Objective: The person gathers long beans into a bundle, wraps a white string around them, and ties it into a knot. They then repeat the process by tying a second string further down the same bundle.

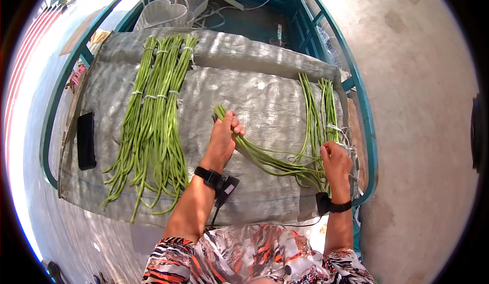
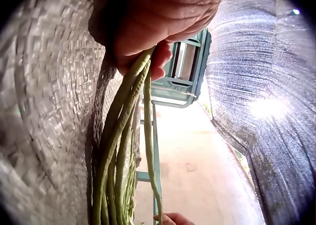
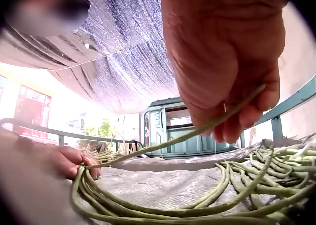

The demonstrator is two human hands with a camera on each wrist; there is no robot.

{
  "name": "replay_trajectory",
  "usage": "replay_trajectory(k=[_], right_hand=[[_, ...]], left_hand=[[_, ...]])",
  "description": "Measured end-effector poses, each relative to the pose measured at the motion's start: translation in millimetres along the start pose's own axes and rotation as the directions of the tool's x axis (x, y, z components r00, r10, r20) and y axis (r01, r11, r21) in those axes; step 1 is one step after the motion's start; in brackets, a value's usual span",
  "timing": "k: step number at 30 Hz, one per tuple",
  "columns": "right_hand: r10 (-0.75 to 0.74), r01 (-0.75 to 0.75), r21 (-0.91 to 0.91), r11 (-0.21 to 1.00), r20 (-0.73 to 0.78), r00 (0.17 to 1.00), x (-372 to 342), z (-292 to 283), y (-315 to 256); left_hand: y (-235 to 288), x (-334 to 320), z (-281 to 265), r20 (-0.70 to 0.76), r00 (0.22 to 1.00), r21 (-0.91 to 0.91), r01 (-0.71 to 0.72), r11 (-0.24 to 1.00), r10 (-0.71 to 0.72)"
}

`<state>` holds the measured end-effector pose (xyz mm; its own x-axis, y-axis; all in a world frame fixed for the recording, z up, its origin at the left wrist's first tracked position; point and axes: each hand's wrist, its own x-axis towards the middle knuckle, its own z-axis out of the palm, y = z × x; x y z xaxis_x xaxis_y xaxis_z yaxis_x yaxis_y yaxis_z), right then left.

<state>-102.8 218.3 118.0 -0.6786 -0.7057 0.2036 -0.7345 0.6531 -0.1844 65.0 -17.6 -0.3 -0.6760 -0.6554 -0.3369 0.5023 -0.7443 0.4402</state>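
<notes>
Long green beans (image 1: 265, 157) are gripped near one end by my left hand (image 1: 222, 140), and their stems stick out above its fingers. They sag to the right across the grey woven sheet (image 1: 239, 93). My right hand (image 1: 336, 164) pinches a single bean (image 3: 173, 142) between thumb and fingers; in the right wrist view this bean stretches straight from the left hand, above the others. Loose beans (image 1: 309, 105) lie just beyond the right hand, beside a bundle (image 1: 329, 103) with a white tie. The left wrist view shows the held beans (image 2: 116, 156) hanging from the left fist.
Several tied bean bundles (image 1: 158, 100) lie side by side on the left of the sheet. A black phone-like object (image 1: 86, 141) rests at the left edge. Teal rails (image 1: 368, 131) flank the sheet; clear bags and white straps (image 1: 168, 13) are in the cart bed behind.
</notes>
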Motion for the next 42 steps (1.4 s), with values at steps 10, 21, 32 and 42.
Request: replay_trajectory(k=[10, 21, 32, 42], right_hand=[[0.052, -0.054, -0.12, 0.991, -0.023, 0.998, 83, 89, 23], [0.111, -0.121, -0.318, 0.94, -0.051, 0.993, 110, 101, 23], [-0.094, 0.024, 0.717, 0.696, 0.058, 0.994, 50, 68, -73], [-0.328, 0.305, 0.36, 0.882, 0.005, 0.945, 0, 61, -98]], left_hand=[[1, 0, 3, -0.053, 0.998, 0.122, -0.022, 0.992, 0.029], [1, -1, -3, 0.021, 1.0, 0.127, -0.022, 0.992, 0.02], [3, 2, 2, 0.091, 0.996, 0.126, -0.002, 0.992, -0.01], [1, 2, 1, 0.098, 0.992, 0.05, -0.079, 0.996, 0.074]])
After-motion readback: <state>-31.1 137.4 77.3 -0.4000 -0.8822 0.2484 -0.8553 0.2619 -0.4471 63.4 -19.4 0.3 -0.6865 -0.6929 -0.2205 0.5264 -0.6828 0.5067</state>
